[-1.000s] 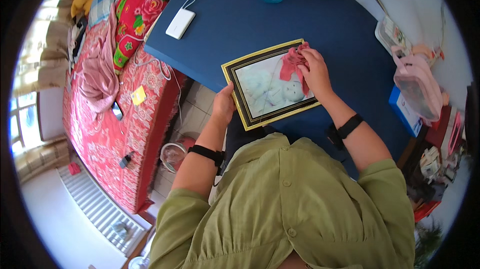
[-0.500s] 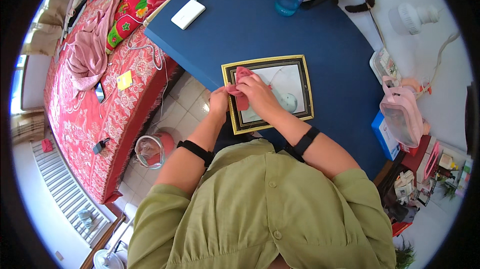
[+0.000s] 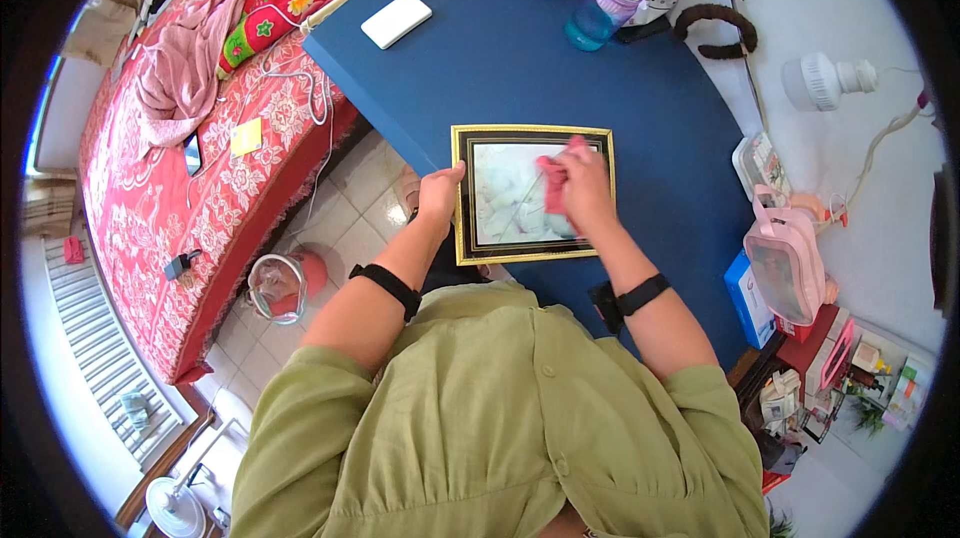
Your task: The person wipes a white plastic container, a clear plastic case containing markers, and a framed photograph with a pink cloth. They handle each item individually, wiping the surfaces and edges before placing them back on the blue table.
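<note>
A picture frame (image 3: pixel 508 200) with a gold and black border lies flat near the front edge of the blue tabletop (image 3: pixel 480 68). Behind its glass is a pale, whitish-green picture. My left hand (image 3: pixel 439 194) grips the frame's left edge, thumb on the border and the other fingers mostly hidden. Bunched in my right hand (image 3: pixel 586 192) is a pinkish-red cloth (image 3: pixel 553 184), pressed on the right part of the glass.
A white power bank (image 3: pixel 396 20) lies at the far left of the table. Toward the far right stand a purple-lidded blue bottle (image 3: pixel 604 13) and a dark headband (image 3: pixel 716 30). A pink pouch (image 3: pixel 785 263) is at the right edge. Left are a red-covered bed (image 3: pixel 250 178) and a bin (image 3: pixel 278 288).
My right hand has moved the cloth from the frame's left border rightward across the glass. The left hand stays at the left edge. The frame now sits a little straighter.
</note>
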The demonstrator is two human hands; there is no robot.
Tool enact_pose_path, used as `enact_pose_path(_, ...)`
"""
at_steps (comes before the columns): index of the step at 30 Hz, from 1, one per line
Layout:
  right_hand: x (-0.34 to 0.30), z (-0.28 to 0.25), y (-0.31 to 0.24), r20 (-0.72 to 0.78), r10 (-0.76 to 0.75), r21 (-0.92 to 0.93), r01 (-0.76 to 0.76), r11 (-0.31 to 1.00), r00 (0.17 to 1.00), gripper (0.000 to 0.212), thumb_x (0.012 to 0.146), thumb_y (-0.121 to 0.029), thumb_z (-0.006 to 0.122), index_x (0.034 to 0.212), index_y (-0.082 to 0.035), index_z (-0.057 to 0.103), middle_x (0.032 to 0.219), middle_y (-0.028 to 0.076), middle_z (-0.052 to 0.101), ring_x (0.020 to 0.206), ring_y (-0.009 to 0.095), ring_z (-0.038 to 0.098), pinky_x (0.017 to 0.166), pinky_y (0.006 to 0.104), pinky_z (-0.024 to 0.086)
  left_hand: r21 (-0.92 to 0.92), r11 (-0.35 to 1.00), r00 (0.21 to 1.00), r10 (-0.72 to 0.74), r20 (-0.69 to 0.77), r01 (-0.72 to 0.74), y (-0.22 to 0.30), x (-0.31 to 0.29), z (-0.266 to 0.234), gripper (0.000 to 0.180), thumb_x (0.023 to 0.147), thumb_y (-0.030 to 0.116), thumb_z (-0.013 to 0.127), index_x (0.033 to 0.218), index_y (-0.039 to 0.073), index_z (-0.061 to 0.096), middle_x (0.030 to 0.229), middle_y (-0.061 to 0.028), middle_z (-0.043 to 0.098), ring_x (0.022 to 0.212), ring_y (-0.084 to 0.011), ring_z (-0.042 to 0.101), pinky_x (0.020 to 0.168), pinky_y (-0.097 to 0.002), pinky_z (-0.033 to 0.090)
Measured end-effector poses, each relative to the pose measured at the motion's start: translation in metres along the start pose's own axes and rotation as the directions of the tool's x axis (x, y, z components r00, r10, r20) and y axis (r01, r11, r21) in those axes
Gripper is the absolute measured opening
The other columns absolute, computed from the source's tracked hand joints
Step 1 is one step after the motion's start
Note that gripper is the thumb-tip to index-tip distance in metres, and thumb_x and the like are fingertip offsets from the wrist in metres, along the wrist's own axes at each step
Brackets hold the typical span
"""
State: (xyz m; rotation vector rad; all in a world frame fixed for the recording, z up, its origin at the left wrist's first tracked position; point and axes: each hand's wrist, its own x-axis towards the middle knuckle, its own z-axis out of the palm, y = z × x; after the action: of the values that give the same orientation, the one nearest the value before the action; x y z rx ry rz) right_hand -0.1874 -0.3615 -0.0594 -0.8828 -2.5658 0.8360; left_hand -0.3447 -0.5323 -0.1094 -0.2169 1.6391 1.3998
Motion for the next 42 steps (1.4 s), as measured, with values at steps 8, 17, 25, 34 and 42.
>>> enact_pose_path(8, -0.013, 0.01, -0.075, 0.394, -0.388, 0.241, 0.314, 0.918, 0.833, 0.012, 0.077, -0.003, 0.055, 0.086, -0.003, 0.064, 0.093, 0.011, 0.06, 0.103, 0.03, 0.053, 0.09, 0.0354, 0.043, -0.146, 0.987, 0.998, -0.066, 0.011, 0.067, 0.009, -0.01, -0.001, 0.027, 0.09, 0.024, 0.059, 0.092, -0.002, 0.066, 0.086, -0.0111, 0.066, 0.072, -0.0204, 0.061, 0.068, -0.034, 0.047)
enact_pose_path(17, -0.045, -0.061, 0.016, 0.131, -0.151, -0.028, 0.156, 0.987, 0.98, 0.027, 0.065, 0.013, 0.05, 0.083, -0.003, 0.062, 0.092, 0.009, 0.062, 0.094, 0.03, 0.055, 0.082, 0.0365, 0.046, -0.017, 0.991, 0.964, -0.124, 0.236, 0.132, 0.001, 0.01, -0.016, 0.036, 0.097, 0.033, 0.042, 0.107, 0.003, 0.059, 0.094, -0.0105, 0.067, 0.076, -0.0223, 0.065, 0.067, -0.0363, 0.051)
enact_pose_path(25, -0.06, -0.07, -0.002, 0.185, -0.274, 0.059, 0.268, 0.962, 0.944, 0.02, 0.069, 0.004, 0.061, 0.088, -0.004, 0.062, 0.109, 0.008, 0.058, 0.107, 0.032, 0.053, 0.089, 0.0374, 0.045, 0.06, 0.93, 0.84, -0.354, 0.412, 0.362, 0.041, 0.001, -0.024, 0.038, 0.1, 0.033, 0.036, 0.113, 0.002, 0.054, 0.103, -0.0142, 0.066, 0.091, -0.0252, 0.067, 0.082, -0.0411, 0.053)
enact_pose_path(34, -0.018, -0.045, 0.007, 0.155, -0.235, 0.003, 0.237, 0.971, 0.959, 0.025, 0.069, 0.008, 0.056, 0.091, -0.003, 0.06, 0.099, 0.01, 0.057, 0.097, 0.031, 0.054, 0.085, 0.0366, 0.046, 0.045, 0.913, 0.811, -0.383, 0.443, 0.406, 0.047, 0.004, -0.024, 0.035, 0.1, 0.031, 0.037, 0.111, 0.002, 0.055, 0.102, -0.0156, 0.067, 0.09, -0.0256, 0.067, 0.082, -0.0411, 0.053)
enact_pose_path(42, 0.024, 0.027, -0.074, 0.175, -0.474, 0.017, 0.479, 0.878, 0.863, 0.022, 0.073, -0.001, 0.057, 0.095, -0.001, 0.06, 0.106, 0.012, 0.056, 0.101, 0.029, 0.054, 0.086, 0.0371, 0.046, 0.065, 0.942, 0.869, -0.33, 0.368, 0.33, 0.036, 0.002, -0.017, 0.025, 0.097, 0.025, 0.047, 0.108, 0.005, 0.057, 0.101, -0.0109, 0.068, 0.086, -0.0212, 0.068, 0.081, -0.0383, 0.054)
